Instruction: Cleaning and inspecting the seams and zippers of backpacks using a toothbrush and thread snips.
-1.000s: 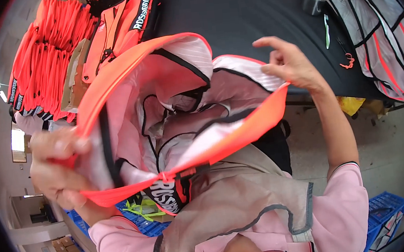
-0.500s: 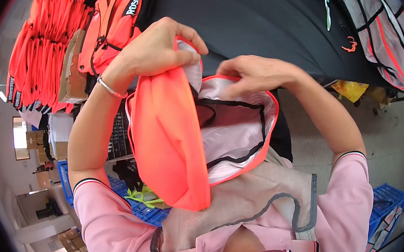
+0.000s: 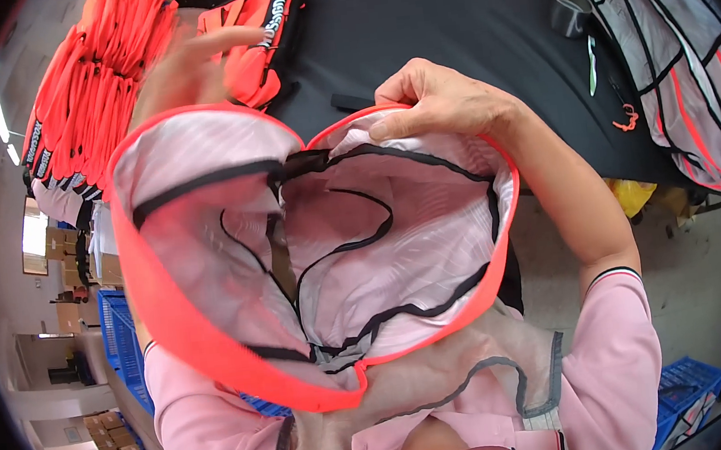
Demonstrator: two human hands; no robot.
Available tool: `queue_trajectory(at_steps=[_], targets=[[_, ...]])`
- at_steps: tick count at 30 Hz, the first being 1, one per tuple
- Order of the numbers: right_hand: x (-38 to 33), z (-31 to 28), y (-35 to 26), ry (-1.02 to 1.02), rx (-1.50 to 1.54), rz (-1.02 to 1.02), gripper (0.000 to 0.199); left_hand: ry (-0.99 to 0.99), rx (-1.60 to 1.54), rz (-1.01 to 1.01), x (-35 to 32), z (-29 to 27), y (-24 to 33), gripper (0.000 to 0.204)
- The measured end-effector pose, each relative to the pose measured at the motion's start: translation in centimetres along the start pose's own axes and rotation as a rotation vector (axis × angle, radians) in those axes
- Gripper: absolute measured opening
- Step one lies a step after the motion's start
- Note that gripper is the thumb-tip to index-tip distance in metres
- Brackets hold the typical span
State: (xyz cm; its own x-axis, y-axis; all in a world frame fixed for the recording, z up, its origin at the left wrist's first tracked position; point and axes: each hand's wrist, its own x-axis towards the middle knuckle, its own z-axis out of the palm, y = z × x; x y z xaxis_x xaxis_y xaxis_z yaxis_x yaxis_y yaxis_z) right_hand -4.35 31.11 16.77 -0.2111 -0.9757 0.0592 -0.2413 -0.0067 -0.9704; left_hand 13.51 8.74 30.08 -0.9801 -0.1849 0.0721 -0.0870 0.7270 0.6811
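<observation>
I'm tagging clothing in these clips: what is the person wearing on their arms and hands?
Both hands are bare: the right hand shows no glove or ring, and the left hand is blurred. The arms wear pink short sleeves with a thin dark-edged cuff.

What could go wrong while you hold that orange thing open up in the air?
The right hand pinches only the far rim of the orange garment, and the left hand looks blurred behind it, so the fabric might slip and fall. The thin black cords looping inside could tangle or snag on fingers. Held wide open, it also hides part of the black table, so a hand might bump the folded orange stack.
</observation>
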Motion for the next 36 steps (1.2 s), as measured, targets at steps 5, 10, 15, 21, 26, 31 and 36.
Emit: queue_trajectory(at_steps=[5,10,15,21,26,31,36], targets=[[-0.5,0.2,0.5,-0.143,0.022,0.131,0.032,-0.959,-0.414,-0.224,4.6,9.1,-5.8,0.05],[-2.3,0.4,1.9,-0.363,0.082,0.255,0.044,-0.998,-0.423,-0.227,3.3,13.4,-3.8,0.05],[-4.0,-0.9,2.5,-0.292,0.172,0.186,0.04,-0.907,-0.519,-0.277,4.1,15.0,-4.0,0.046],[-5.1,-1.7,3.0,-0.217,0.077,0.219,0.037,-0.754,-0.227,-0.132,4.8,16.0,-3.2,0.036],[-4.6,-2.2,4.3,-0.048,-0.107,0.168,0.03,-0.493,0.066,0.323,7.4,17.4,-4.5,0.028],[-2.4,-0.9,5.6,0.442,-0.464,-0.14,0.019,0.168,0.407,0.559,7.8,17.8,-6.3,0.014],[-1.1,0.8,5.8,0.709,-0.972,-0.534,0.015,0.567,0.431,0.68,6.4,17.6,-7.5,0.031]])
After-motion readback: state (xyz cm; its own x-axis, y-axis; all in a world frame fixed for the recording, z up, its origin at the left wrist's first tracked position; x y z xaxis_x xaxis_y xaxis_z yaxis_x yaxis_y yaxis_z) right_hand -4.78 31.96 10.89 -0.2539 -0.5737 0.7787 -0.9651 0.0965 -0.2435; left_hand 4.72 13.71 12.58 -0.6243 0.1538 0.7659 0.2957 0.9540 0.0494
